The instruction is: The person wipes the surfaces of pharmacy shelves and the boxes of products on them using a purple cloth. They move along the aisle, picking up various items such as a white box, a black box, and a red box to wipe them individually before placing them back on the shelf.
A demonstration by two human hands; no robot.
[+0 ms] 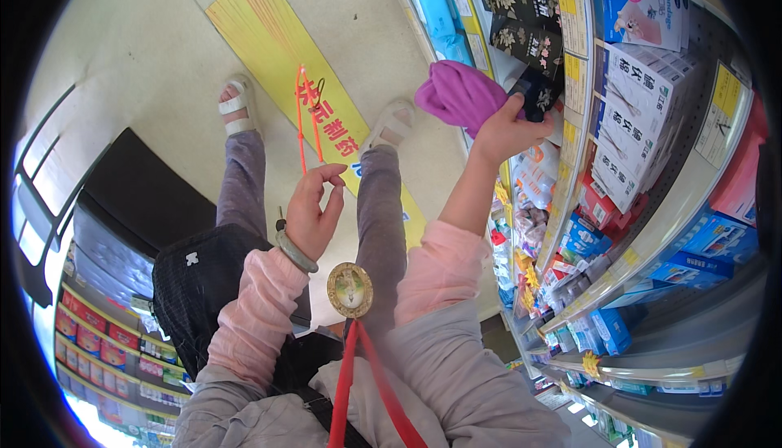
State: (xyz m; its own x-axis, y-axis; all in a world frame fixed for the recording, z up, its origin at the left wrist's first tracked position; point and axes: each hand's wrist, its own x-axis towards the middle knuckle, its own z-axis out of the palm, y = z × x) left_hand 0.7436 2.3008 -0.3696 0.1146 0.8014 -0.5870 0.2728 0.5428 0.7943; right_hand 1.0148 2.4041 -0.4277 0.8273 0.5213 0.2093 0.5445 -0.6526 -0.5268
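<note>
My right hand (512,129) grips a folded purple cloth (461,95) together with a dark floral-patterned packet (537,95), at the front of the upper shelf. More dark floral packets (526,45) lie just beyond it. My left hand (314,206) is raised over the floor, its fingers bent, and an orange cord loop (300,124) extends from its fingertips. Whether the fingers pinch the cord is hard to tell. A green bangle (295,252) circles the left wrist. An oval gold-framed pendant (349,290) on a red ribbon hangs before my chest.
Store shelves on the right hold white swab boxes (638,112), a bandage box (638,11) and blue wipe packs (437,11). A yellow printed strip (293,63) lies on the floor. At left stand a black chair (137,191) and a black bag (201,277).
</note>
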